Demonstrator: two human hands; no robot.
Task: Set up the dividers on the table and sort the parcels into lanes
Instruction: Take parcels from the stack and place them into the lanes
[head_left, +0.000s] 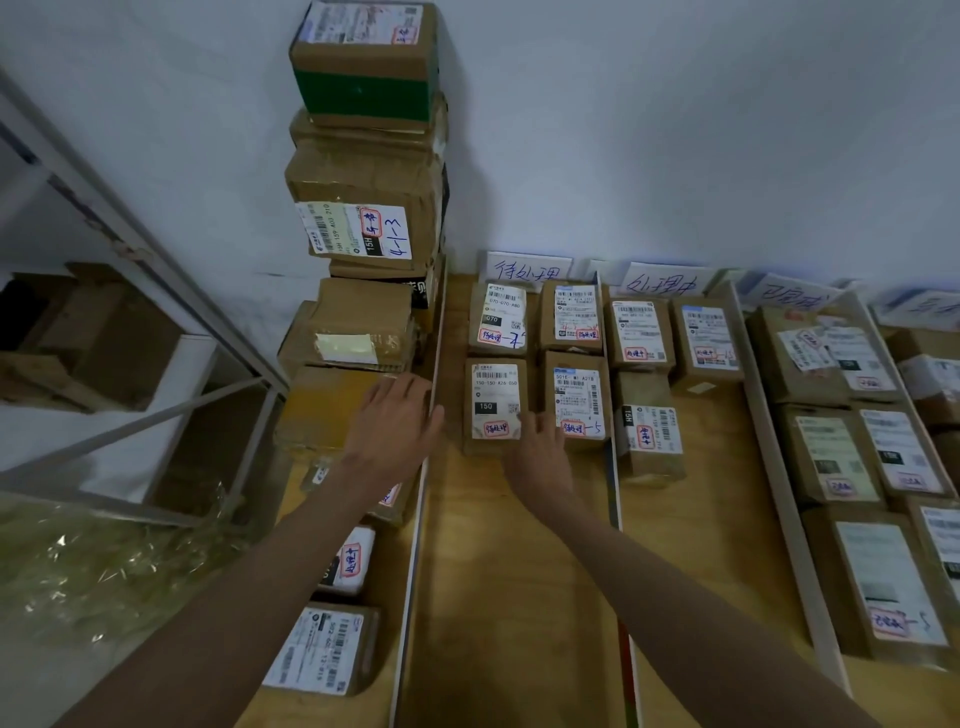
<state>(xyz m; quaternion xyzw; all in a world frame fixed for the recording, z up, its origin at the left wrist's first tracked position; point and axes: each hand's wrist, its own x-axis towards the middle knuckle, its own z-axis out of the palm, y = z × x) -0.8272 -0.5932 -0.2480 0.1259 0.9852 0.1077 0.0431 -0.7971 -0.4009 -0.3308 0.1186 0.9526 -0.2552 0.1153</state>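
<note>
Dividers (608, 415) up already: white strips standing on edge across the wooden table (519, 597), cutting it into lanes, each headed at the wall by a handwritten label card (527, 270). Lanes partly filled. Four small parcels in the first lane, two rows of two; three in the second; more stacked down the lanes further right. Setup judged finished, sorting well under way but not done.

Unsorted stock to the left of the outermost divider (426, 467): tall stack of cardboard boxes (363, 182) against the wall, more labelled parcels (324, 647) along the near left edge.

Left hand (395, 426) reaching over that divider toward a brown box (332, 400), fingers spread and fairly straight, gripping nothing. Right hand (540, 457) at the front row of the first lane, fingers extended, tips touching the parcel marked 501E (576, 400), not curled round it; probably nudging it square beside the parcel marked 150 (494, 400).
</note>
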